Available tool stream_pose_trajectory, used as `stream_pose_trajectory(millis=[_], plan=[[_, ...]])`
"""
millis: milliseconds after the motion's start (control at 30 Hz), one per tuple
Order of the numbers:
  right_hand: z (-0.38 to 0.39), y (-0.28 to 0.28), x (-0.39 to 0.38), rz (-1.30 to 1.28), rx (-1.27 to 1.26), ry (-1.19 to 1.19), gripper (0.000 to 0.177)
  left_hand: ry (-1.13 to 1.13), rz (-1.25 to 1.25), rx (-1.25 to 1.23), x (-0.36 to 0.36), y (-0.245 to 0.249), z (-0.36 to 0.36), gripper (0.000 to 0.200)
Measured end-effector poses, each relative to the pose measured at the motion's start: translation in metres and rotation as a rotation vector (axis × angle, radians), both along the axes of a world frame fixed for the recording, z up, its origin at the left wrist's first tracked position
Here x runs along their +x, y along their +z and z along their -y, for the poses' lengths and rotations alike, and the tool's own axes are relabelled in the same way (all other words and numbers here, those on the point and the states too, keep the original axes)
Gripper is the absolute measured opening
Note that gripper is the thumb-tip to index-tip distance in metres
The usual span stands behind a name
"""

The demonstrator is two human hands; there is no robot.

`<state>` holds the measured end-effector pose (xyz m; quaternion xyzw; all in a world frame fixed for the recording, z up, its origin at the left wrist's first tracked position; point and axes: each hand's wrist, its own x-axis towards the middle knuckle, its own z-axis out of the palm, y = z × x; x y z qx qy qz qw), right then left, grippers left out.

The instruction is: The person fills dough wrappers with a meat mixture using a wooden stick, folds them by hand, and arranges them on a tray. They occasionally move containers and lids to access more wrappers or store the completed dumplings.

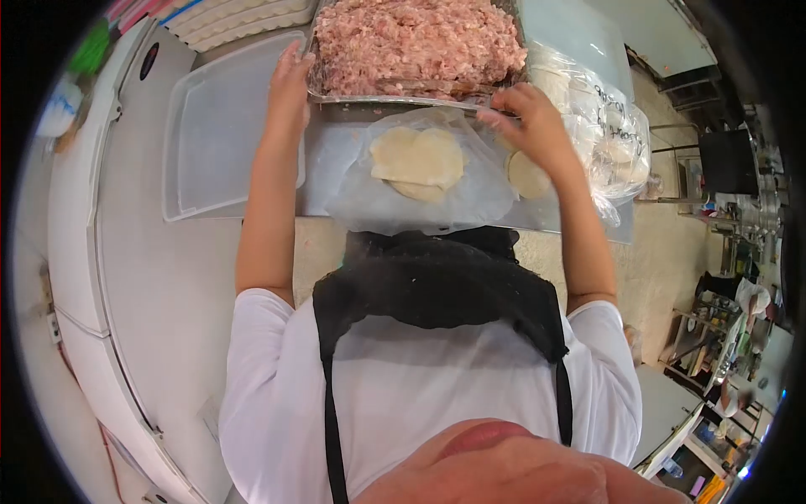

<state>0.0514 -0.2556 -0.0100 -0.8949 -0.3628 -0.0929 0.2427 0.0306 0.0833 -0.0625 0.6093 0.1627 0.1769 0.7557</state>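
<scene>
we see the left hand [290, 77] holding the left rim of the metal tray [395, 99] of minced meat [411, 38], and the right hand [527, 118] curled on its near right rim. the tray sits on the counter [326, 164], just behind dough wrappers [417, 158] on a plastic sheet [378, 210].

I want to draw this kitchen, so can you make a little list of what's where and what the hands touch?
Left hand: on the left corner of the metal tray
Right hand: on the tray's front rim
In tray: minced meat
Near side of tray: round dough wrappers on a plastic sheet
Right: bag of more wrappers
Left: clear plastic lid
</scene>
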Motion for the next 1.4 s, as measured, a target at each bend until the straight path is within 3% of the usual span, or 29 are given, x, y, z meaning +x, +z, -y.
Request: stream_pose_trajectory(millis=[100,200,433,567,667,767,867,1100,1300,1400], plan=[[-0.001,-0.025,-0.003,0.278,0.067,-0.029,0.022,0.101,-0.005,0.101,-0.008,0.012,0.02,0.055],[0.0,-0.037,0.009,0.377,0.095,0.033,0.021,0.15,0.025,0.122,0.002,-0.006,0.017,0.057],[0.009,-0.032,0.027,0.366,0.049,0.112,0.02,0.267,0.098,0.253,-0.004,-0.024,0.027,0.058],[0.001,-0.036,0.007,0.354,0.075,0.041,0.02,0.328,0.157,0.308,0.013,-0.034,0.016,0.055],[-0.001,-0.042,-0.004,0.36,0.096,-0.002,0.021,0.266,0.147,0.123,0.006,-0.01,0.024,0.052],[-0.001,-0.041,-0.006,0.326,0.107,-0.023,0.022,0.26,0.119,0.145,0.0,-0.007,0.027,0.049],[-0.001,-0.035,0.0,0.297,0.108,-0.018,0.022,0.238,0.207,0.209,0.012,-0.045,0.013,0.051],[0.0,-0.037,-0.005,0.297,0.141,-0.061,0.022,0.194,0.151,0.361,-0.006,-0.036,0.012,0.051],[0.006,-0.03,-0.024,0.278,0.211,-0.075,0.024,0.309,0.275,1.153,-0.097,0.005,0.033,0.051],[0.001,-0.03,-0.053,0.215,0.187,0.013,0.028,0.222,0.094,1.32,-0.121,0.007,0.017,0.046]])
